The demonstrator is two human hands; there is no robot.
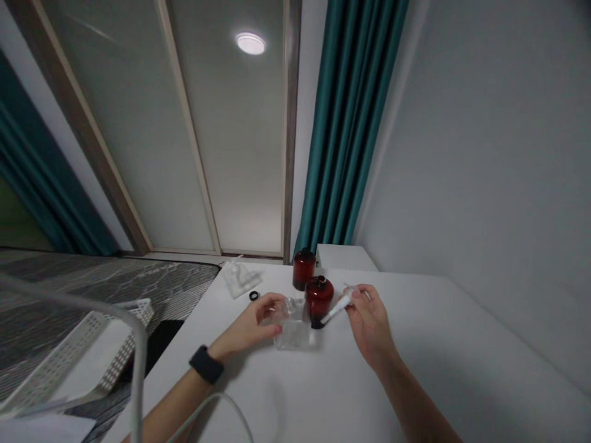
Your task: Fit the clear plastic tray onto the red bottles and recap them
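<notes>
Clear bottle (292,329) on white tabletop (415,344), steadied for a white pipette-like tool.
Left hand (256,323) curled around the bottle; right hand (367,317) pinched the tool (337,309) beside a red jar (319,295). Good practice, judged: bottle kept upright, tip aimed steadily at the mouth.

- A white table (462,344) fills the lower right, its far edge close to a plain pale grey wall (484,154).
- Teal curtains (355,123) hang behind the table's far edge; another teal curtain (41,197) hangs at the left.
- Frosted sliding panels (221,141) in brown and cream frames stand between them, reflecting a round lamp (250,43).
- A grey patterned floor (106,283) lies past the table's left edge.
- A white perforated basket (92,344) sits low on the left.
</notes>
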